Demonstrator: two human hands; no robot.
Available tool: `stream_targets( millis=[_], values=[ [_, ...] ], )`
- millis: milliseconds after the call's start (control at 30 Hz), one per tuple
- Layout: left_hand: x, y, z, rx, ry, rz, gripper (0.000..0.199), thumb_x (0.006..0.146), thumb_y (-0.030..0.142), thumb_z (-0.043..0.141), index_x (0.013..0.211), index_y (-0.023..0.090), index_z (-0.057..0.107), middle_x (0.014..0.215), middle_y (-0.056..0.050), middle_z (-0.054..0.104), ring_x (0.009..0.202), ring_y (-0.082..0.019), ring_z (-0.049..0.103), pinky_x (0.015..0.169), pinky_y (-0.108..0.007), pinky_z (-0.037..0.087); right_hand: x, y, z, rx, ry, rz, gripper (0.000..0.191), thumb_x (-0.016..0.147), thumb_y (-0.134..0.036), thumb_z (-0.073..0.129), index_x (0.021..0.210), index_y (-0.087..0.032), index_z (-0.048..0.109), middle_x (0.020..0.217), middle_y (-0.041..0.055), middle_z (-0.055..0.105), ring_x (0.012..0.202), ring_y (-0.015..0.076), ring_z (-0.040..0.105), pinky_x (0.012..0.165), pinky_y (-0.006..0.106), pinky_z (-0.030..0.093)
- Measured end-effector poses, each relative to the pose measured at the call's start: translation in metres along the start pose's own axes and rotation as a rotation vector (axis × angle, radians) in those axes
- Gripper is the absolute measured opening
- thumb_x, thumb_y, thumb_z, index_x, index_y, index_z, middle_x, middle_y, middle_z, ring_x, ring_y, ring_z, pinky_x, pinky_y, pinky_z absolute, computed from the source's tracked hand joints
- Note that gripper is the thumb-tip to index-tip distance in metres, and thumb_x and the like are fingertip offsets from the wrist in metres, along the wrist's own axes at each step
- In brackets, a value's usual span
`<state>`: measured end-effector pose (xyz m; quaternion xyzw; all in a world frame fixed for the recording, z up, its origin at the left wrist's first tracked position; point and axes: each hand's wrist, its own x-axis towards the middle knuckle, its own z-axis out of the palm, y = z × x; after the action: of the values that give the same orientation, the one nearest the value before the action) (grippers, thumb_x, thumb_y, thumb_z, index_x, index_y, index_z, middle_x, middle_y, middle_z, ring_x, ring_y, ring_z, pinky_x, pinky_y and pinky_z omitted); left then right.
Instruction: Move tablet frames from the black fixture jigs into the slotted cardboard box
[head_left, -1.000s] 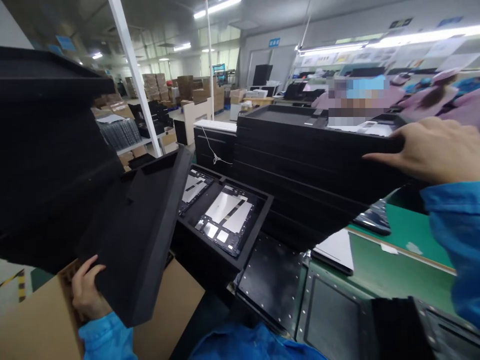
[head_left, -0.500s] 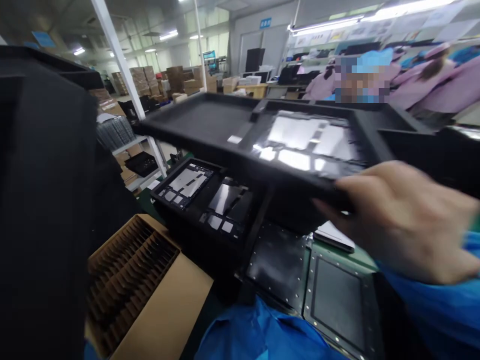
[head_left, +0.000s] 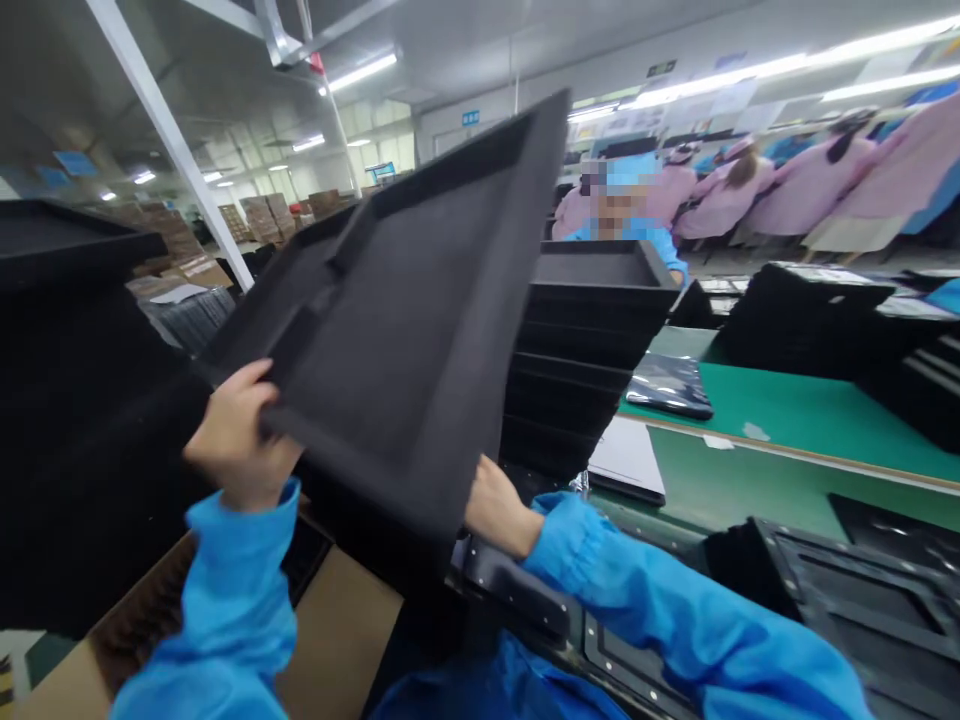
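1. Black foam tray, tilted in midair near the tray stack: probably light, slightly bendy.
2. Left hand and right hand grip its edges; rims suit holding.

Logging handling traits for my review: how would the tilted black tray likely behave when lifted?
The tilted black tray is probably fairly stiff: its edges look straight with the left hand and right hand at its rim. Its thick, matte, foam-like walls suggest it is light and not very slippery.
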<state>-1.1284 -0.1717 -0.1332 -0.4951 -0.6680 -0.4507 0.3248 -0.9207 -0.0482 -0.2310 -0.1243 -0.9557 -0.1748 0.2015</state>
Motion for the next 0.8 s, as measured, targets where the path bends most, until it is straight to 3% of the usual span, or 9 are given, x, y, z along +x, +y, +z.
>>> stream_targets(
  millis=[67,200,300,367,400,467,567,700,800],
  values=[
    [0.044,0.035,0.064,0.036,-0.054,0.138,0.008,0.079,0.023,0.059,0.085,0.018,0.060,0.114,-0.007,0.064,0.117,-0.025,0.056,0.100,-0.036,0.045,-0.003,-0.009,0.003,0.058,-0.005,-0.005,0.016,0.089,-0.006,0.046,0.084,-0.017,0.057,0.079,0.0058,0.057,0.069,0.0185,0.050,0.054,0.032,0.033],
    [0.112,0.110,0.183,0.069,-0.290,0.175,0.025,0.086,0.022,0.049,0.108,0.013,0.058,0.131,-0.011,0.053,0.117,-0.024,0.057,0.098,-0.033,0.045,-0.009,-0.027,0.015,0.225,-0.040,-0.041,0.012,0.090,-0.010,0.048,0.085,-0.016,0.057,0.079,0.0062,0.057,0.069,0.0193,0.052,0.051,0.032,0.034],
    [0.124,0.144,0.249,0.078,-0.434,0.218,0.030,0.087,0.019,0.050,0.115,0.011,0.055,0.132,-0.015,0.050,0.112,-0.028,0.061,0.097,-0.038,0.046,-0.015,-0.029,0.025,0.368,-0.084,-0.063,0.010,0.089,-0.013,0.051,0.087,-0.015,0.060,0.082,0.0073,0.060,0.076,0.0201,0.055,0.056,0.032,0.038],
    [0.116,0.151,0.271,0.065,-0.525,0.259,0.036,0.086,0.020,0.054,0.121,0.012,0.053,0.134,-0.016,0.049,0.111,-0.030,0.061,0.096,-0.042,0.046,-0.019,-0.023,0.027,0.459,-0.088,-0.097,0.009,0.088,-0.016,0.053,0.085,-0.015,0.061,0.086,0.0079,0.061,0.080,0.0211,0.055,0.063,0.033,0.041],
    [0.109,0.151,0.273,0.050,-0.556,0.276,0.040,0.086,0.023,0.056,0.125,0.014,0.051,0.136,-0.015,0.047,0.113,-0.031,0.060,0.097,-0.043,0.046,-0.022,-0.018,0.026,0.500,-0.076,-0.114,0.009,0.088,-0.019,0.054,0.086,-0.015,0.061,0.087,0.0083,0.062,0.081,0.0216,0.055,0.065,0.034,0.041],
    [0.093,0.143,0.258,0.013,-0.574,0.284,0.049,0.086,0.029,0.057,0.133,0.018,0.046,0.141,-0.013,0.044,0.118,-0.030,0.056,0.100,-0.042,0.045,-0.028,-0.008,0.023,0.574,-0.037,-0.140,0.017,0.088,-0.029,0.057,0.094,-0.014,0.062,0.090,0.0090,0.061,0.083,0.0225,0.054,0.070,0.036,0.041],
    [0.063,0.108,0.201,0.016,-0.569,0.218,0.048,0.088,0.037,0.053,0.132,0.019,0.048,0.135,-0.009,0.052,0.118,-0.025,0.055,0.102,-0.038,0.044,-0.034,0.009,0.018,0.690,-0.014,-0.179,0.036,0.087,-0.042,0.059,0.107,-0.012,0.060,0.095,0.0092,0.062,0.084,0.0226,0.053,0.073,0.036,0.041],
    [0.005,0.023,0.116,0.192,-0.616,-0.043,0.037,0.086,0.041,0.053,0.110,0.016,0.064,0.114,-0.010,0.066,0.109,-0.025,0.060,0.101,-0.039,0.044,-0.027,0.037,0.020,0.778,-0.061,-0.159,0.030,0.090,-0.041,0.056,0.104,-0.015,0.062,0.102,0.0092,0.064,0.093,0.0234,0.054,0.081,0.037,0.043],
    [-0.050,-0.042,0.077,0.312,-0.581,-0.267,0.034,0.082,0.043,0.056,0.102,0.017,0.066,0.116,-0.012,0.064,0.114,-0.028,0.057,0.104,-0.045,0.041,-0.008,0.059,0.029,0.754,-0.097,-0.115,0.030,0.087,-0.039,0.060,0.106,-0.016,0.063,0.111,0.0112,0.064,0.103,0.0266,0.054,0.089,0.042,0.042]
  ],
)
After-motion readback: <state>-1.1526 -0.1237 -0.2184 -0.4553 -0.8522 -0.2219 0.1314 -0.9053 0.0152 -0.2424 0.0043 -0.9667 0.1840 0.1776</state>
